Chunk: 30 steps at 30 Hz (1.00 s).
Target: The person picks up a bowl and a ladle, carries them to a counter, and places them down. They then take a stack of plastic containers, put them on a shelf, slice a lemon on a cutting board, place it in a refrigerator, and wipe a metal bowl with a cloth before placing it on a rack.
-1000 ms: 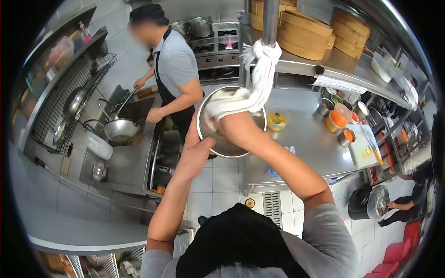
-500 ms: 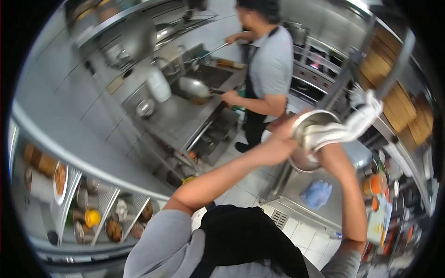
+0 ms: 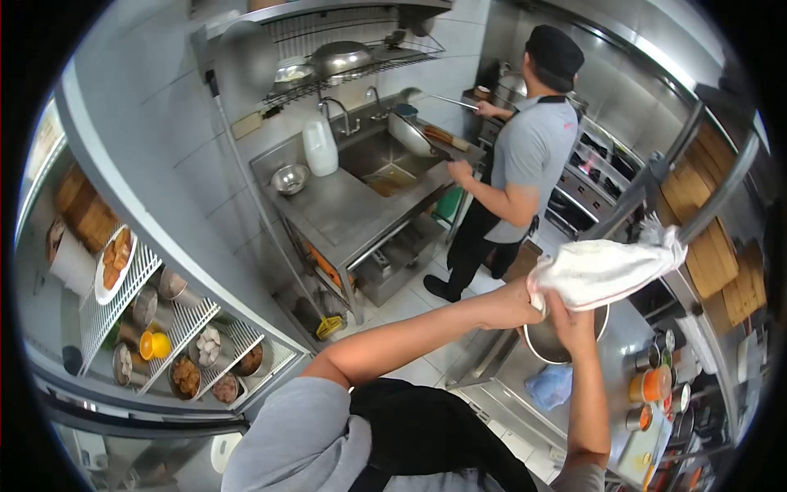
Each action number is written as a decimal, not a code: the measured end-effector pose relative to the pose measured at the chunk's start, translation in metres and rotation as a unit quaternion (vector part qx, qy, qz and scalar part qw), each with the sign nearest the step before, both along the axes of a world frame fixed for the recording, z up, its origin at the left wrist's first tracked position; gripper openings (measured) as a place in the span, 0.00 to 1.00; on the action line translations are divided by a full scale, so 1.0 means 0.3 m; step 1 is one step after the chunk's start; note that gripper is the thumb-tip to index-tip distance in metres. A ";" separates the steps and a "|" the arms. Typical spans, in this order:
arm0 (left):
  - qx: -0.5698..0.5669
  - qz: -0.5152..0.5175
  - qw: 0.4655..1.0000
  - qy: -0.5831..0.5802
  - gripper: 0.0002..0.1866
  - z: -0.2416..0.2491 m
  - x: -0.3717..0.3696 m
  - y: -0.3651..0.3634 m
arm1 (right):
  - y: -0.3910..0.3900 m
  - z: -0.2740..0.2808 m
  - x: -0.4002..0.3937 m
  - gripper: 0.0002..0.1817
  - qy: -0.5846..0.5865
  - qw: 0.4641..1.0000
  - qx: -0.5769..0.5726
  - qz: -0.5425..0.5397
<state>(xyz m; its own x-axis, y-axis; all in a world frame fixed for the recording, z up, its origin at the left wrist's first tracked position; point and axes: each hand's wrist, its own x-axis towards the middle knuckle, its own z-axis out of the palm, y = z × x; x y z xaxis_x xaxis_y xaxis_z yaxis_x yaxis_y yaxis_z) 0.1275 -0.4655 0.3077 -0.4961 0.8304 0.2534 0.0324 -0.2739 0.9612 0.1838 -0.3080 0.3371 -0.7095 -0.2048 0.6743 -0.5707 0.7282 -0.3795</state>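
Observation:
My left hand [image 3: 515, 308] is closed at the rim of a metal bowl [image 3: 545, 340], with its fingertips beside the end of a white cloth towel [image 3: 611, 275]. The towel, marked with a thin reddish stripe, drapes over the top of the bowl and hides much of its opening. My right hand [image 3: 573, 324] grips the towel from below, its fingers partly covered by the fabric. Under the bowl, a blue cloth [image 3: 548, 386] lies crumpled on the steel counter [image 3: 512, 369].
A co-worker [image 3: 533, 156] stands ahead at the sink [image 3: 361, 152], holding a pan [image 3: 410, 135] and a long-handled tool. To my left an open fridge holds food containers on wire shelves [image 3: 180, 336]. Sauce containers [image 3: 652, 383] line the right counter, with wooden boards [image 3: 697, 221] above.
The towel has come up out of the bowl and now spreads across its top. My view has shifted, and the co-worker's pan has tilted up over the sink.

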 end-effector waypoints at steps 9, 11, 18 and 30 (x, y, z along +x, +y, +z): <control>0.012 0.072 0.997 0.006 0.43 0.070 0.049 -0.021 | 0.021 -0.019 -0.027 0.13 -0.022 0.998 -0.045 -0.048; 0.024 0.082 0.996 0.014 0.46 0.064 0.038 -0.009 | 0.028 -0.043 -0.030 0.14 0.000 0.998 -0.005 -0.063; 0.051 0.145 0.978 0.144 0.40 0.101 -0.037 -0.026 | 0.106 0.083 0.108 0.16 -0.192 0.968 0.136 -0.091; 0.021 0.587 0.809 -0.019 0.19 0.364 -0.726 -1.005 | 0.105 -0.454 0.346 0.10 -0.287 0.840 -0.437 -0.143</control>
<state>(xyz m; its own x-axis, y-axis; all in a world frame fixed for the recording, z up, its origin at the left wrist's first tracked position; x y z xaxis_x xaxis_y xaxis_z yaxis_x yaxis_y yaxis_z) -0.0902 -0.7669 0.4170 -0.9444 -0.2287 0.2363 0.2659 -0.1081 0.9579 0.2875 -0.2764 0.2010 -0.9053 0.4247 0.0089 0.0392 0.1044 -0.9938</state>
